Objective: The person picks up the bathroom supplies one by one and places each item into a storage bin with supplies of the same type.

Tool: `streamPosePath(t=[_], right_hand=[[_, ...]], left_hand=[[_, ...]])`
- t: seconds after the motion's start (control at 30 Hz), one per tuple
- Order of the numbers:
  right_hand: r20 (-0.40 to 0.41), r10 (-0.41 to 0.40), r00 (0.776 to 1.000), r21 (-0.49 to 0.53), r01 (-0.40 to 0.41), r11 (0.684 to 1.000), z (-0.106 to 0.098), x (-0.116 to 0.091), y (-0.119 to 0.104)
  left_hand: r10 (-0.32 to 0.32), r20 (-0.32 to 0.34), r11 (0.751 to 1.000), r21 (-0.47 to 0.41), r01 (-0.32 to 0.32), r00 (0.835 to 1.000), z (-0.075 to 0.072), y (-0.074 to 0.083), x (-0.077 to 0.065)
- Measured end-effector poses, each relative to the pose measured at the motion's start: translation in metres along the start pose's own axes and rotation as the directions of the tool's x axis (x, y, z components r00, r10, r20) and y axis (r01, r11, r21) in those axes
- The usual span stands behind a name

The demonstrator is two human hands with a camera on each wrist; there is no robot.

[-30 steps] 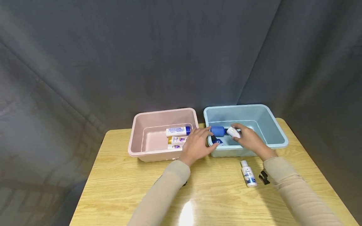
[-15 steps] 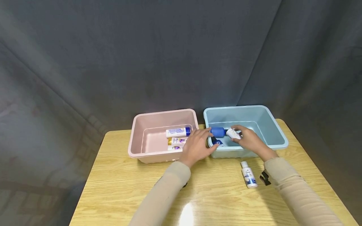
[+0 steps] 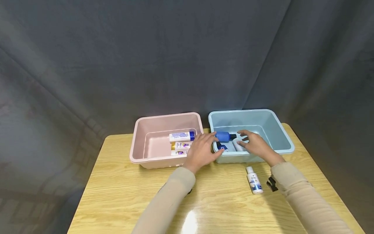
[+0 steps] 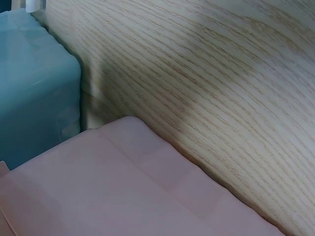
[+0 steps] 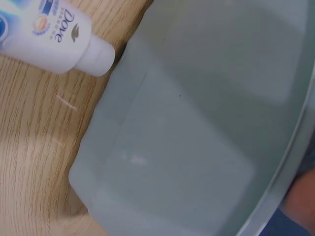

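My right hand (image 3: 257, 146) reaches over the front rim of the blue bin (image 3: 281, 151), its index finger and thumb apart. Beneath the thumb a white bottle (image 3: 237, 146) lies in the bin, partly covered by the hand. Beside it are a blue bottle (image 3: 223, 136) with a black cap and a smaller dark blue bottle (image 3: 222, 147). My left hand (image 3: 203, 150) is spread over the neighbouring rims of the blue bin and the pink bin (image 3: 138, 139), holding nothing. Only a blurred bit of the right hand (image 5: 301, 201) shows in the right wrist view.
In the pink bin lie a white tube (image 3: 179, 136) with a blue cap, a yellow-capped bottle (image 3: 181, 146) and another white one (image 3: 178, 152). A white Dove bottle (image 3: 254, 182) lies on the wooden table (image 3: 222, 201) before the blue bin. A grey curtain (image 3: 175, 65) hangs behind.
The white bottle, held between the right fingers and thumb before, now lies lower in the blue bin, and those fingers have parted from it. The left hand stays in about the same place.
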State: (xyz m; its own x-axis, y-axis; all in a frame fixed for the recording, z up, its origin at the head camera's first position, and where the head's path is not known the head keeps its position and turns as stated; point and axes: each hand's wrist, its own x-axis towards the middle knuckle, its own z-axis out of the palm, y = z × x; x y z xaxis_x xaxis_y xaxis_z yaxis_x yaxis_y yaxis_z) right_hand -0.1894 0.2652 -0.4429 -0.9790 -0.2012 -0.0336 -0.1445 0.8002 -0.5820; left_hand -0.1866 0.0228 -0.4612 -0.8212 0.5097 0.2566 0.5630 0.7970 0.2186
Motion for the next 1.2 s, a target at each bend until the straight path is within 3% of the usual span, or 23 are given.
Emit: streamPosePath(t=[0.13,0.27,0.43,0.67,0.83,1.2], right_hand=[[-0.069,0.005,0.998,-0.007,-0.005,1.0,-0.002,-0.008,-0.002],[-0.207,-0.036,0.978,-0.005,0.036,0.999,-0.007,-0.024,-0.007],[-0.361,-0.082,0.929,0.02,0.096,0.995,-0.008,-0.048,-0.014],[-0.484,-0.093,0.87,0.032,0.124,0.992,-0.008,-0.07,-0.023],[-0.557,-0.126,0.821,0.054,0.188,0.981,-0.003,-0.083,-0.025],[-0.664,-0.158,0.731,0.078,0.278,0.957,0.01,-0.102,-0.021]], left_hand=[[0.007,-0.011,1.0,-0.014,-0.007,1.0,0.001,-0.001,-0.001],[0.009,-0.01,1.0,-0.017,-0.01,1.0,0.0,0.001,-0.001],[0.008,0.015,1.0,-0.003,-0.008,1.0,-0.001,0.002,-0.002],[0.003,0.012,1.0,0.009,-0.003,1.0,-0.001,0.0,-0.001],[0.005,-0.007,1.0,-0.002,-0.005,1.0,0.0,-0.001,-0.001],[-0.005,0.023,1.0,0.008,0.005,1.0,-0.001,0.0,0.001]])
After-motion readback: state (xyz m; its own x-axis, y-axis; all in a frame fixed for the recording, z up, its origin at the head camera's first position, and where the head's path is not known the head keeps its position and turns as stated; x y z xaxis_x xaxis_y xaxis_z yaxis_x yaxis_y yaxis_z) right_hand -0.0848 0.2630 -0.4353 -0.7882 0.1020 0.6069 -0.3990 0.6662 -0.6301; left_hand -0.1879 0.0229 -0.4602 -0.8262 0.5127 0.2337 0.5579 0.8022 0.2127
